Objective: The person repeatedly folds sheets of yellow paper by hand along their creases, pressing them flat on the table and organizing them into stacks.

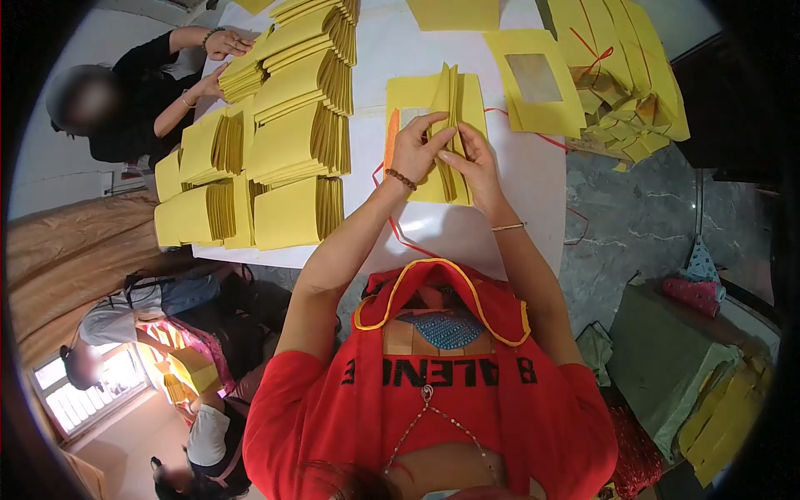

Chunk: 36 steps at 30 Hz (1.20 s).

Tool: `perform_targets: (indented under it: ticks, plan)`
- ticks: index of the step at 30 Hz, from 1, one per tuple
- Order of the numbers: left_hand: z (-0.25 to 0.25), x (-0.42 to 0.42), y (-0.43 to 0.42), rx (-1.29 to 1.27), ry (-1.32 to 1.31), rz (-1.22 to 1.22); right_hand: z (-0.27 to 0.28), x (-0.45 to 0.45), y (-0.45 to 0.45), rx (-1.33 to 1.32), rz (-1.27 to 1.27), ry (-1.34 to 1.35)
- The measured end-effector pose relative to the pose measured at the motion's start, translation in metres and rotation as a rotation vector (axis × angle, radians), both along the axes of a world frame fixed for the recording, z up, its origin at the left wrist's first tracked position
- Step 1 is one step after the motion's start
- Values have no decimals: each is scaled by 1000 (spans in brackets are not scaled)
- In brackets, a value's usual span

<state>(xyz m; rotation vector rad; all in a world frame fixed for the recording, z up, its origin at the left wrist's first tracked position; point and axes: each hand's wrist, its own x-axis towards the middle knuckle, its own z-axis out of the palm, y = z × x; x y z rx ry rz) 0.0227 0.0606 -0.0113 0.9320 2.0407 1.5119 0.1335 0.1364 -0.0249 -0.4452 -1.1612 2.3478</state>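
Observation:
Between my two hands a narrow folded yellow paper piece (452, 93) stands on edge over a flat yellow sheet (471, 93). My left hand (414, 150), with a beaded bracelet at the wrist, pinches it from the left side. From the right, my right hand (475, 160) presses its fingers and thumb against the same piece. An orange strip (392, 137) lies at the sheet's left edge, partly behind my left hand. A red ribbon (400, 235) runs over the white table (533, 225) below and left of the sheet.
Rows of stacked yellow folders (285, 212) cover the table's left side. A co-worker's hands (218, 83) touch a stack at the upper left. Yellow sheets (542, 79) and a ribbon-tied bundle (612, 50) lie right. A green box (667, 358) stands lower right.

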Motion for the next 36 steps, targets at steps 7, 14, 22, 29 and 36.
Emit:
perform_targets:
  ticks: [7, 14, 22, 29, 36]
  plan:
    - [3, 0, -3, -13, -161, -5, -2, 1, 1, 17, 10, 0]
    - [-11, -4, 0, 70, -99, 101, 1, 2, 1, 43, 11, -19]
    - [12, 0, 3, 1, -202, 179, -10, 0, 4, 59, -70, -48]
    - [25, 12, 5, 157, 54, 230, -12, 1, 5, -183, -29, -4]
    - [6, 2, 1, 4, -154, 99, -17, -2, 2, 51, -40, 14]
